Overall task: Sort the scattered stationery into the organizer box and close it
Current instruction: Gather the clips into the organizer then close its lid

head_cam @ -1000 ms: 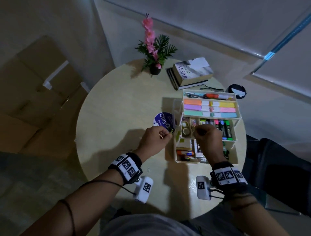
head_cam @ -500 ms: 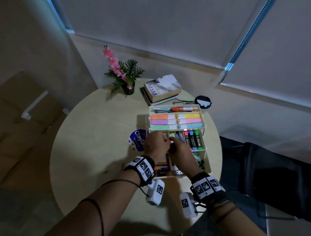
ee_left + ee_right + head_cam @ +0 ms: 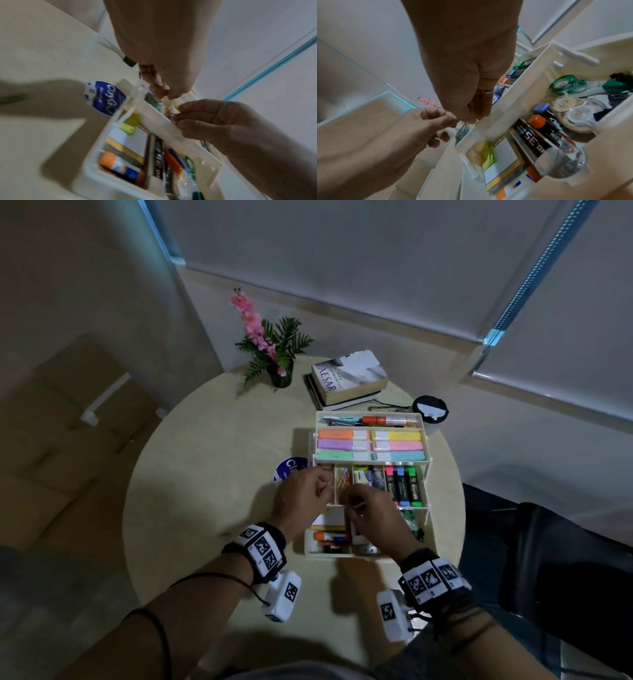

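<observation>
The cream organizer box (image 3: 342, 554) stands open on the round table, its upper tray of pastel markers (image 3: 370, 445) swung back. Both hands hover over the middle tray's small compartments, fingertips nearly touching. My right hand (image 3: 352, 505) pinches a thin wire paper clip (image 3: 173, 115) above the compartment of coloured clips (image 3: 342, 484). My left hand (image 3: 323, 481) has its thumb and fingers pinched together (image 3: 164, 93) on something too small to make out. A loose green clip (image 3: 12, 98) lies on the table to the left. The bottom section holds a glue stick (image 3: 120, 165), a staples box (image 3: 530, 139) and a tape dispenser (image 3: 563, 82).
A blue round ClayGo sticker (image 3: 291, 469) lies just left of the box. At the far side of the table are stacked books (image 3: 349, 378), a potted pink flower (image 3: 274, 350) and a black round object (image 3: 430, 407). Dark fabric (image 3: 548, 542) is at the right, cardboard (image 3: 51, 422) on the floor at the left.
My left hand has moved right from beside the blue sticker to over the middle tray, meeting my right hand there. The head view has tilted up and shifted.
</observation>
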A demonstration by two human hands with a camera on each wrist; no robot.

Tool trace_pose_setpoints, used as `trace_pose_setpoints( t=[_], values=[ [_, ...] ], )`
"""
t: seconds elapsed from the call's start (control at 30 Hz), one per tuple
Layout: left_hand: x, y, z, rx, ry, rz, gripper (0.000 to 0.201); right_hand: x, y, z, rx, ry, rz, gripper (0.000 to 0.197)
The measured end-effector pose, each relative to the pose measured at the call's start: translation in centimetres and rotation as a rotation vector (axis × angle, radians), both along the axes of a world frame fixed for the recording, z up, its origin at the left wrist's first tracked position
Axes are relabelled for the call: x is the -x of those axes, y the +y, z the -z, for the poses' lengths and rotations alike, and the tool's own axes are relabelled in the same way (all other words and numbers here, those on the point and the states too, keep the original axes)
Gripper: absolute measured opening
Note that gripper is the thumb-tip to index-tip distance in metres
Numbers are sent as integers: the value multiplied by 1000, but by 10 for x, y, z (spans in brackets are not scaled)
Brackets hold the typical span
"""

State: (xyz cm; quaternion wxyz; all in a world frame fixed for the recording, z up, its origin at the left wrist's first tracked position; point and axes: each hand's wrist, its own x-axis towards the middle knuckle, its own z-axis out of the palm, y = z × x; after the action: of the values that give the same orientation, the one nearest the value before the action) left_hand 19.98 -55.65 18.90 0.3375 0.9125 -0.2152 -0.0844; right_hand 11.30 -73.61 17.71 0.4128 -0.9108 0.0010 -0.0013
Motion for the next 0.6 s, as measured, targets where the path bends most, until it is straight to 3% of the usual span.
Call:
trace_pose_setpoints(
  t=[0.1,0.2,0.33,0.47,0.6],
  values=[
    [-2,56,6,-1,-35,5,5,2,13,2,86,-14,-22,25],
    [-5,126,23,-124,-20,-6,12,5,42,-2,144,-42,-82,23],
    [-5,214,56,-317,110,-55,33,7,101,3,143,79,-345,18],
    [-5,247,77,-432,237,23,58,12,153,34,239,297,-488,45],
    [-9,236,91,-414,234,147,74,7,188,36,318,381,-482,74]
  ],
)
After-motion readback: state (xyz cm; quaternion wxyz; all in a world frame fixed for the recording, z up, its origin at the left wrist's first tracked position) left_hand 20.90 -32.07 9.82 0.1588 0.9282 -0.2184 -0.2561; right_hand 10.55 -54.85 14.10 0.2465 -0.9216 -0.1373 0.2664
